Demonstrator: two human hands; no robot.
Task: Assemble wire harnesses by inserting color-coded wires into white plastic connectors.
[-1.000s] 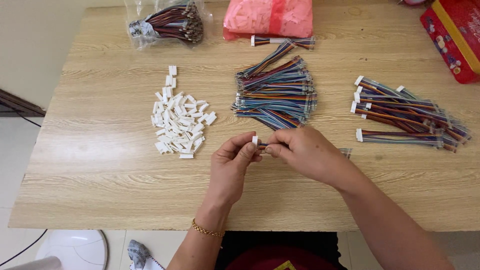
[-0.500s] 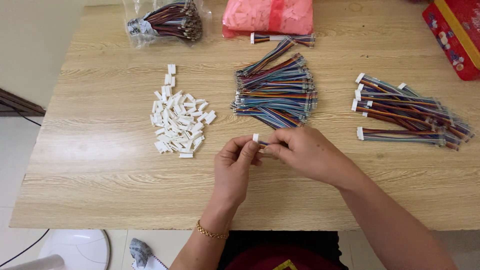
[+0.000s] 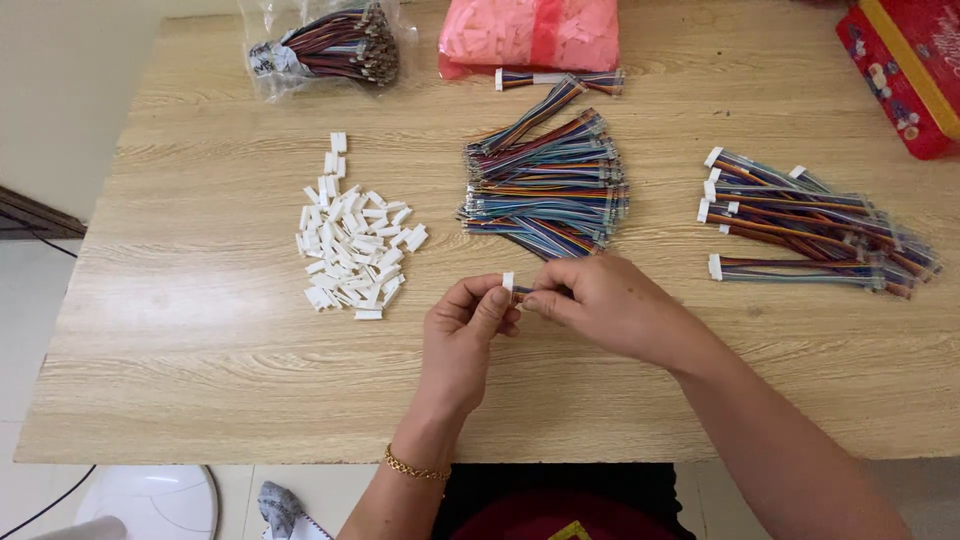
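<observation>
My left hand pinches a small white plastic connector between thumb and fingers. My right hand meets it from the right and grips the end of a multicoloured ribbon wire, most of which is hidden under the palm. The two hands touch at the fingertips over the wooden table. A pile of loose white connectors lies to the left of my hands. A bundle of bare coloured wires lies just beyond them. Wires with white connectors fitted lie at the right.
A clear bag of dark wires sits at the back left, a pink bag at the back middle, and a red box at the back right corner. One single wire lies in front of the pink bag.
My hands stay joined at the same spot on the table; the fingers shift only slightly around the connector and wire end.
</observation>
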